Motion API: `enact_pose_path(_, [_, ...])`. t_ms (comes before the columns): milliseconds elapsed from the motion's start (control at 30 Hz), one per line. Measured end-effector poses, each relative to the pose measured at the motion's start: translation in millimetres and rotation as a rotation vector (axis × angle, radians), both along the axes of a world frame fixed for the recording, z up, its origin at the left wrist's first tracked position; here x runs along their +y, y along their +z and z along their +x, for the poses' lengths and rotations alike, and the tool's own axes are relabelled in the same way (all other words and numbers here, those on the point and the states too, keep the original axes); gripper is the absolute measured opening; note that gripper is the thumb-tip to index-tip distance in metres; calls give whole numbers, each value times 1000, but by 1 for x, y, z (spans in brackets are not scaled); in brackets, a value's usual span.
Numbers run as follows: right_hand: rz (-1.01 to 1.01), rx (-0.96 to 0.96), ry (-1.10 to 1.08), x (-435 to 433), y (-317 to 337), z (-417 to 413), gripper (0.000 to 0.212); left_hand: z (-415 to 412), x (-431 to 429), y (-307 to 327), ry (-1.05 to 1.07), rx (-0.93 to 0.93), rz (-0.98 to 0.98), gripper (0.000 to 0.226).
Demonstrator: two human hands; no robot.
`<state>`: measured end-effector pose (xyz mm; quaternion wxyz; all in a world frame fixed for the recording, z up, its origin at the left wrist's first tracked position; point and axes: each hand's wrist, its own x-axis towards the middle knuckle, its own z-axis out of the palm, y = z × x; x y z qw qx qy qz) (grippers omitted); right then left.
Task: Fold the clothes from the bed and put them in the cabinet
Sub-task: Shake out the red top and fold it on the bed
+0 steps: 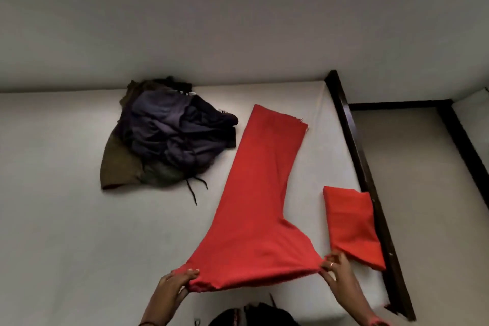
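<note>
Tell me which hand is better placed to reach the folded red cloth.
Probably the right hand: it grips the red trousers beside the folded red cloth; the left hand holds the opposite corner.

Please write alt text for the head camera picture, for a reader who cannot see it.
A person's left hand and right hand grip the near edge of a red garment spread on a white bed. A folded red cloth lies to its right, and a pile of dark unfolded clothes sits farther back on the left.
</note>
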<state>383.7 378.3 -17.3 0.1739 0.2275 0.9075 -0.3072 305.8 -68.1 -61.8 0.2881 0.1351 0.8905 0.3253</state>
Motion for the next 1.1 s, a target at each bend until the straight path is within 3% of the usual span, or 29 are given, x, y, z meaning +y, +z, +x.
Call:
enact_pose_path(133, [-57,-7,147,2,5,-37,13,26,1,-15,227,-263,-28,61])
enact_pose_path(167, [-84,-15,150,-2,8,-54,12,28,3,-19,279,-316,-11,56])
enact_pose_path(233, [-114,-47,179,-8,14,-95,16,29,13,-16,385,-397,40,16])
enact_pose_path(267, [-114,-55,207,-11,16,-115,19,29,14,-19,445,-430,33,24])
enact_pose_path(333, [-100,-68,279,-17,12,-155,17,39,10,-37,506,-434,19,71])
enact_pose_path(367, [-83,-71,324,-22,9,-175,11,41,10,-43,562,-457,45,75])
enact_pose_path(400, [-66,-76,371,-28,3,-194,8,40,12,-46,595,-499,40,67])
enact_pose_path(467, [-44,-82,451,-40,-10,-229,13,34,20,-38,609,-576,47,20])
enact_pose_path(500, [-32,-83,483,-49,-16,-246,16,32,21,-42,623,-591,85,7])
enact_pose_path(600, [46,-84,539,-76,-40,-284,25,30,22,-46,734,-702,146,16])
enact_pose_path(700, [163,-56,574,-105,-61,-310,28,26,18,-48,826,-786,188,7])
enact_pose_path(833, [286,-20,594,-138,-85,-322,27,20,5,-51,819,-876,191,21])
enact_pose_path(967, [409,181,618,-164,-95,-307,38,15,2,-51,764,-858,165,16])
enact_pose_path(1100, [120,200,852,-204,-84,-233,62,12,4,-49,725,-740,72,29])
